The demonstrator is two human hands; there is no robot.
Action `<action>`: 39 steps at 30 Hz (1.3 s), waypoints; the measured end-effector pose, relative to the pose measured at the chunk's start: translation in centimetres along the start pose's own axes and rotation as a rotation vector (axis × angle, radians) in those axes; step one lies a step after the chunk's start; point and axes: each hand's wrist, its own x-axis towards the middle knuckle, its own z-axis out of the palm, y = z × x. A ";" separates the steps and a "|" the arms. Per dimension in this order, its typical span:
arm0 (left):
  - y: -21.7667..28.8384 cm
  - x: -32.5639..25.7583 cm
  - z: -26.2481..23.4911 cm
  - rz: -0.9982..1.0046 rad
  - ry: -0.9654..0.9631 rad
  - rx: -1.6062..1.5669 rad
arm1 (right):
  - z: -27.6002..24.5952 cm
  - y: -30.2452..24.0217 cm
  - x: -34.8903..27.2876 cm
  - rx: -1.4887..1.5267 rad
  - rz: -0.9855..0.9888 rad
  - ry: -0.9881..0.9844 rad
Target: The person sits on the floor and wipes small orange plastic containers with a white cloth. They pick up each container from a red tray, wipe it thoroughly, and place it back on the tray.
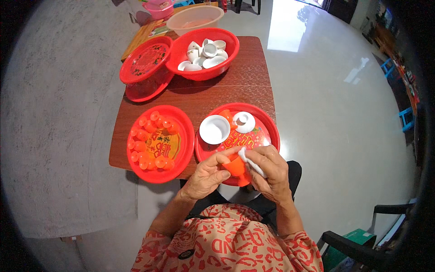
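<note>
At the bottom of the frame is the person's shirt (226, 245), tan cloth with a red pattern of letter-like shapes. At the lower right, the black armrest (349, 247) of a chair crosses in front of a green box (355, 243).

Just below the middle of the frame, the left hand (206, 177) grips an orange cup (234, 167), thumb and fingers closed on its side; the cup is smooth, tilted and goblet-shaped, with a flared foot. The right hand (272, 172) is closed around a soft, crumpled white cloth (252, 162) and presses it against the cup. Both hands and the cup hide the near part of a round red tray (270, 121) with a printed base. Farther back in that tray are a glossy white bowl (215, 130), a domed white piece (244, 122) with a ring on top and more orange cups (226, 114), partly hidden between them.

Left of centre, a second red tray (186, 136) carries many small, shiny orange cups (142, 135) in a rough curve along its left side. Both trays stand on a brown wood-grain desk (244, 93).

Toward the top, a deep red basin (230, 56) is heaped with smooth white cups (210, 50); left of it leans a red dish (129, 72) with a patterned base. Beyond are a translucent basin (213, 13) and, at the top edge, a pink basin (158, 9). Glossy pale floor (331, 113) fills the right, with blue stools (406, 119) at its far side.
</note>
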 end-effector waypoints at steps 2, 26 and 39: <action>0.0 -0.1 -0.1 0.003 0.005 -0.010 | 0.2 0.1 -0.1 0.047 0.056 -0.014; 0.7 0.7 -0.1 0.056 0.092 0.467 | -1.2 -1.2 -0.2 -0.282 -0.054 -0.238; -1.1 0.4 -0.3 0.141 0.261 0.270 | 1.3 -0.3 -1.7 -0.256 -0.061 -0.051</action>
